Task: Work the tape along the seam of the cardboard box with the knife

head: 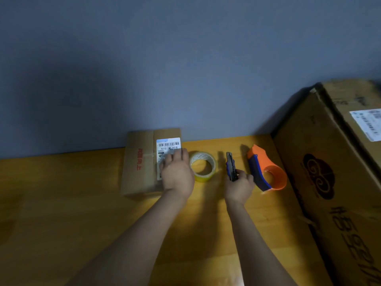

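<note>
A small cardboard box (142,162) lies flat on the wooden table against the wall, with a taped seam down its top and a white barcode label on its right half. My left hand (176,172) rests palm down on the box's right side, fingers spread over the label. A little to the right, my right hand (240,185) grips the lower end of a blue and black utility knife (230,164), whose tip points away from me toward the wall.
A roll of yellowish tape (203,166) stands between my hands. An orange and blue tape dispenser (266,169) lies right of the knife. A large cardboard box (329,162) fills the right side. The table (72,203) meets a grey wall behind.
</note>
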